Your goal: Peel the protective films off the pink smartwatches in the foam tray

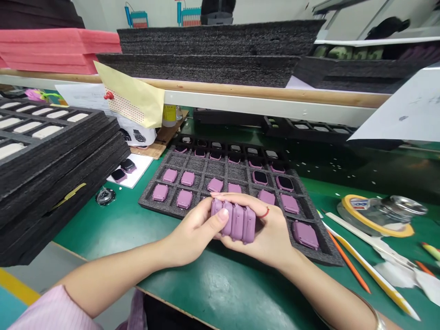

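Both my hands meet over the green bench, pressing together a row of several mauve smartwatch cases (233, 222) stood on edge. My left hand (194, 233) holds the row's left end, with the thumb lying across it. My right hand (261, 224) cups the row from the other side, its fingers curled over the top. Just beyond and beneath them lies a black foam tray (192, 167) with square compartments. Many hold single mauve watch cases, such as one (305, 234) at the near right corner. My hands hide the tray's near middle.
Stacked black foam trays (51, 156) rise at the left, beside a white card (129, 170) bearing black-faced watches. A wooden shelf rail (206, 87) crosses above, carrying more foam sheets. A tape roll (376, 215) and long strips lie at the right.
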Tool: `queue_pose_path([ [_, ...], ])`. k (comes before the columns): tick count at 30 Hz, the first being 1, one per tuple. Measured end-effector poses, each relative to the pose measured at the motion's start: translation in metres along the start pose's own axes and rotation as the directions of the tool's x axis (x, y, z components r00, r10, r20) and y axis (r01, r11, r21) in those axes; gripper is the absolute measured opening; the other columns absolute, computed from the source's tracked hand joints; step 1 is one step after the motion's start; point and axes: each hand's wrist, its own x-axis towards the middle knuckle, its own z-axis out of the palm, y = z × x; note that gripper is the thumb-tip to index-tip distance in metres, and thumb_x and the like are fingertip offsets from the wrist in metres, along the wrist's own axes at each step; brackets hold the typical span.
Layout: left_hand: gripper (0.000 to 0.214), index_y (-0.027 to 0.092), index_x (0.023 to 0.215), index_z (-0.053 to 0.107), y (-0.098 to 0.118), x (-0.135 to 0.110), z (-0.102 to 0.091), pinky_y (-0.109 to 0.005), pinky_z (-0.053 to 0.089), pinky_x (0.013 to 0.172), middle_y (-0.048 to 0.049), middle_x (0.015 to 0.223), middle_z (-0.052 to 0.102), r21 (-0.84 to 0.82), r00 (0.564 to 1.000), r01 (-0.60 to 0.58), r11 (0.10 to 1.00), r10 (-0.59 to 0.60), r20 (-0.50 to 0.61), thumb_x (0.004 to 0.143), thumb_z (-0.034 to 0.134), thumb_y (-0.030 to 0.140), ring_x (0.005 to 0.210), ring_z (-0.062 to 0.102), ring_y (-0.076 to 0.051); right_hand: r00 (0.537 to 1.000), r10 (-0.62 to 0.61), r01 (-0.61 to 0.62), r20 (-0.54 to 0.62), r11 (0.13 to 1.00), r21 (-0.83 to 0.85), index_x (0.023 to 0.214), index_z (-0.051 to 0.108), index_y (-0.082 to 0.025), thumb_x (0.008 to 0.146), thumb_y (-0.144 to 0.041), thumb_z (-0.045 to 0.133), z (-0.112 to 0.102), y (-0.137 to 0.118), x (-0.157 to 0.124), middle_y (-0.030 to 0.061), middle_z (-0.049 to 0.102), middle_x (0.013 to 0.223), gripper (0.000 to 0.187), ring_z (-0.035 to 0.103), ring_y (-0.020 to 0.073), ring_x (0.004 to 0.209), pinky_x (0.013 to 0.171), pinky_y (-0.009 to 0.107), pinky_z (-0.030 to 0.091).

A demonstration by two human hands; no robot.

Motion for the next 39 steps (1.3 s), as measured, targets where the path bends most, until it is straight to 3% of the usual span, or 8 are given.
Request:
queue_pose_path([
  [3, 0.061, 0.016, 0.111, 0.064, -0.005, -0.001, 0.001, -0.026, 0.049, 0.073, -0.0018, 0.087, 0.059, -0.011, 0.997, -0.007, 1.000, 0.006, -0.074, 0.091, 0.048, 0.071, 0.078, 0.055, -0.014, 1.000, -0.001, 0.001, -0.016, 1.000, 0.021, 0.112, 0.066, -0.021, 0.068, -0.019, 0.079, 0.004, -0.003, 0.001, 0.0086, 0.077, 0.113, 0.046, 0.076, 0.0254, 0.101, 0.094, 0.037, 0.062],
  [5, 0.065, 0.015, 0.114, 0.063, -0.005, -0.001, 0.001, -0.027, 0.050, 0.071, -0.0018, 0.084, 0.060, -0.058, 0.998, -0.001, 0.998, -0.003, -0.068, 0.091, 0.043, 0.073, 0.074, 0.055, -0.014, 0.999, -0.011, 0.013, -0.033, 0.999, 0.040, 0.112, 0.066, -0.020, 0.068, -0.019, 0.079, 0.005, -0.005, 0.002, 0.0091, 0.077, 0.112, 0.046, 0.075, 0.0264, 0.103, 0.097, 0.038, 0.061],
  [13, 0.061, 0.017, 0.118, 0.064, -0.002, 0.000, 0.001, -0.026, 0.052, 0.066, -0.0034, 0.091, 0.065, -0.104, 0.999, -0.020, 0.994, 0.015, -0.043, 0.092, 0.048, 0.070, 0.072, 0.057, -0.013, 0.999, -0.036, 0.039, -0.041, 0.995, 0.087, 0.115, 0.066, -0.021, 0.068, -0.017, 0.080, 0.005, -0.005, 0.002, 0.0086, 0.077, 0.112, 0.049, 0.073, 0.0279, 0.108, 0.100, 0.042, 0.060],
  [20, 0.059, 0.016, 0.114, 0.065, -0.003, -0.001, 0.000, -0.027, 0.051, 0.064, 0.0000, 0.073, 0.058, -0.116, 0.999, -0.039, 0.993, 0.037, -0.023, 0.094, 0.046, 0.068, 0.066, 0.055, -0.013, 0.998, -0.053, 0.056, -0.030, 0.995, 0.085, 0.115, 0.066, -0.021, 0.067, -0.014, 0.080, 0.004, -0.002, 0.002, 0.0100, 0.076, 0.116, 0.051, 0.073, 0.0287, 0.110, 0.099, 0.042, 0.060],
  [32, 0.058, 0.017, 0.114, 0.066, -0.001, 0.000, -0.002, -0.028, 0.052, 0.070, -0.0030, 0.084, 0.064, -0.053, 0.997, -0.025, 0.998, 0.022, -0.074, 0.094, 0.046, 0.068, 0.074, 0.057, -0.015, 0.995, -0.092, 0.095, -0.031, 0.992, 0.085, 0.117, 0.064, -0.022, 0.068, -0.018, 0.082, 0.004, -0.001, 0.005, 0.0091, 0.076, 0.116, 0.053, 0.074, 0.0271, 0.108, 0.100, 0.042, 0.061],
  [34, 0.057, 0.017, 0.111, 0.066, 0.001, 0.000, -0.003, -0.027, 0.051, 0.070, -0.0029, 0.085, 0.065, -0.034, 0.997, -0.051, 0.998, 0.048, -0.064, 0.092, 0.050, 0.068, 0.073, 0.059, -0.015, 0.996, -0.085, 0.087, -0.024, 0.993, 0.082, 0.118, 0.064, -0.022, 0.068, -0.018, 0.082, 0.004, -0.001, 0.004, 0.0097, 0.075, 0.118, 0.053, 0.073, 0.0272, 0.109, 0.100, 0.044, 0.060],
  [36, 0.055, 0.017, 0.111, 0.065, 0.005, 0.000, -0.002, -0.027, 0.053, 0.074, -0.0038, 0.089, 0.067, -0.004, 0.997, -0.067, 0.998, 0.067, -0.038, 0.084, 0.065, 0.065, 0.079, 0.063, -0.017, 0.996, -0.082, 0.084, -0.023, 0.991, 0.106, 0.118, 0.064, -0.022, 0.070, -0.018, 0.081, 0.004, -0.001, 0.003, 0.0099, 0.075, 0.119, 0.052, 0.072, 0.0269, 0.112, 0.102, 0.044, 0.059],
  [39, 0.058, 0.017, 0.114, 0.061, 0.011, 0.000, -0.001, -0.032, 0.055, 0.083, -0.0063, 0.101, 0.071, 0.053, 0.999, -0.042, 0.998, 0.043, -0.016, 0.071, 0.085, 0.047, 0.094, 0.068, -0.022, 0.996, -0.088, 0.087, -0.004, 0.981, 0.176, 0.121, 0.063, -0.023, 0.073, -0.022, 0.084, 0.003, 0.002, 0.002, 0.0090, 0.074, 0.119, 0.052, 0.070, 0.0266, 0.117, 0.104, 0.043, 0.057],
])
